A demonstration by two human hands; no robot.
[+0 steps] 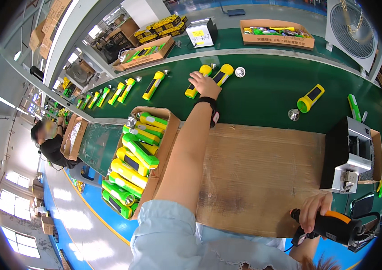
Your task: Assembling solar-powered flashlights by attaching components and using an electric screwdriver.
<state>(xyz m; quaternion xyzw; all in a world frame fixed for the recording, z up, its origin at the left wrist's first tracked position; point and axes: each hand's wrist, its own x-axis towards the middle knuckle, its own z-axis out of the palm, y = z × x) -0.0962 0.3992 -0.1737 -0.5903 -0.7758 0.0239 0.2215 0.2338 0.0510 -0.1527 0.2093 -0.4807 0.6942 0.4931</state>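
My left arm stretches across the bench to a green belt. There my left hand (pixel 205 85) has its fingers closed over a yellow flashlight (pixel 191 92) with a dark panel, partly hidden by the hand. Right beside it lies another yellow flashlight (pixel 224 74), with a silver reflector (pixel 240 72) by its head. At lower right my right hand (pixel 315 210) is wrapped round a black and orange electric screwdriver (pixel 335 226) near the bench edge. A cardboard sheet (pixel 258 180) covers the bench between my hands.
A carton (pixel 172 135) of green and yellow flashlights stands left of my arm. On the right is a black and silver machine (pixel 350 155). More flashlights (pixel 154 85) lie along the belt, one with its open head (pixel 304 106) toward me. A co-worker (pixel 49 139) sits far left.
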